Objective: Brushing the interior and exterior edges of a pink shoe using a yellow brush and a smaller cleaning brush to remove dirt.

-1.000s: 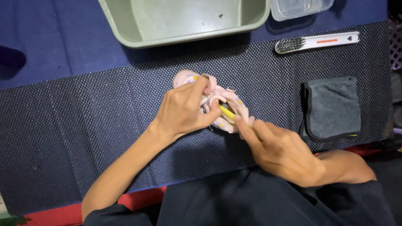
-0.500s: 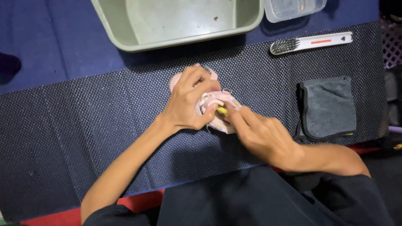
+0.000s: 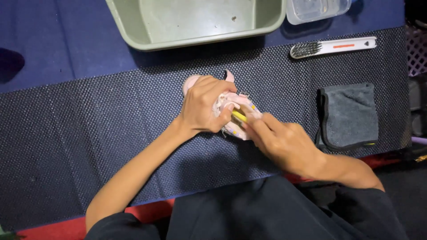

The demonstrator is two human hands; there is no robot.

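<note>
- the left hand [image 3: 205, 106] lies over a small pink shoe [image 3: 231, 116], fingers curled down around its upper in a closed grip that pins it to the mat.
- the right hand [image 3: 281, 143] comes in from the right with its fingers pinched together on a thin yellow tool [image 3: 239, 116], the tip of which rests against the shoe between the two hands.
- the shoe lies on its side near the middle of the dark textured mat [image 3: 89, 142] that covers the bench, mostly hidden under the left hand.
- a folded grey cloth [image 3: 350, 115] lies on the mat to the right of the hands, near but apart.
- a white brush with dark bristles [image 3: 331, 47] lies farther back on the right.
- a pale green basin [image 3: 195, 22] stands behind the shoe on blue cloth, with a clear plastic container [image 3: 318, 9] just beside it.
</note>
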